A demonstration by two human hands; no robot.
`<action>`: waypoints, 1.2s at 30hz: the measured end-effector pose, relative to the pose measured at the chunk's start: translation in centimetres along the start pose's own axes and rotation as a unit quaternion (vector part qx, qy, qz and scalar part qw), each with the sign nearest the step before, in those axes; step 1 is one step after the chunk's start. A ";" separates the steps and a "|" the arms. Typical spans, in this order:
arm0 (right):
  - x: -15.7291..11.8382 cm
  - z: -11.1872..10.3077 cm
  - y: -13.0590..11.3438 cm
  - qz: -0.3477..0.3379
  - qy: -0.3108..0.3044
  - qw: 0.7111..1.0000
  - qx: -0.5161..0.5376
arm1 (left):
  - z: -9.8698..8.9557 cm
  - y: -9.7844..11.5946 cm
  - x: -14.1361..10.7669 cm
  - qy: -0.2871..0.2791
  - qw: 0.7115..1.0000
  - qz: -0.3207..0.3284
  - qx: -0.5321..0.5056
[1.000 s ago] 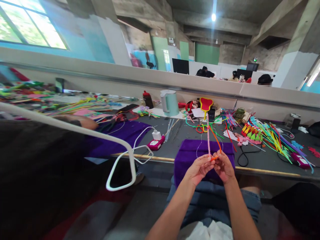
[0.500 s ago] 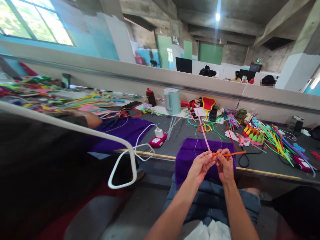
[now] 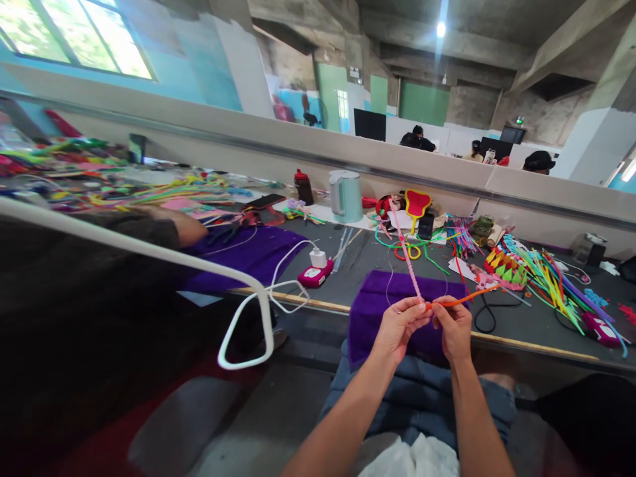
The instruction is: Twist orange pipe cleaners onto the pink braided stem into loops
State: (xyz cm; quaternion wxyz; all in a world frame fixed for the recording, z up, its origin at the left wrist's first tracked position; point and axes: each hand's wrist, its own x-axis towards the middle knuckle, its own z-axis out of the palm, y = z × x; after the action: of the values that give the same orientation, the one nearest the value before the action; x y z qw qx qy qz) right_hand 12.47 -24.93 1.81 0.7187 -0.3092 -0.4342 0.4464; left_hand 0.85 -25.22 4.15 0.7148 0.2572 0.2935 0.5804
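Swung over since a second ago: one orange strip point(image 3: 477, 295), then rising from the fingers, now reaching out to the right of the grip and slightly upward. Also shifted: one pink ridged strip point(image 3: 408, 265), then near upright, now leaning away to the left.

Left hand point(image 3: 401, 326): closed, thumb and fingers pinching the near end of the pink strip where it meets the orange one. Right hand point(image 3: 456, 326): closed, pinching the orange strip just beside the left fingertips, its free length running out past the knuckles.

Beneath the grip: one purple cloth point(image 3: 365, 318), over the desk edge. Beyond the grip: thin wire point(image 3: 388, 281), curving; scissors point(image 3: 416, 252), red and yellow handles; one red-and-yellow paddle shape point(image 3: 418, 202). Beyond and left: one pale green kettle point(image 3: 352, 199); one dark bottle, red cap point(image 3: 303, 188); one magenta box point(image 3: 316, 275) bearing a white plug point(image 3: 318, 258). Right of the grip: coloured strips point(image 3: 561, 295), heaped. Far left: another person's forearm point(image 3: 190, 230).
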 end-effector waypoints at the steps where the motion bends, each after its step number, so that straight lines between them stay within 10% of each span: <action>1: 0.0 0.1 0.0 -0.002 0.008 1.000 -0.006 | 0.1 0.0 -0.1 0.002 1.000 0.011 0.002; 13: -0.1 0.9 0.8 0.006 0.085 0.996 -0.008 | 0.7 -0.8 -0.2 0.061 0.973 0.189 0.115; 24: -0.1 0.9 1.1 0.013 0.101 0.995 -0.019 | 0.4 -0.9 0.0 0.068 0.964 0.205 0.153; 36: 0.3 -1.2 -0.3 0.013 -0.072 0.997 0.007 | -0.5 0.9 0.7 -0.029 0.998 -0.039 0.033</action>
State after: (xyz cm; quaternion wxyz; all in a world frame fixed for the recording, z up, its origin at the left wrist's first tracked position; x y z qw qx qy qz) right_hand 13.76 -24.86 1.60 0.6816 -0.2765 -0.4778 0.4802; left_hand -0.07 -24.31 4.36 0.7359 0.2858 0.3017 0.5345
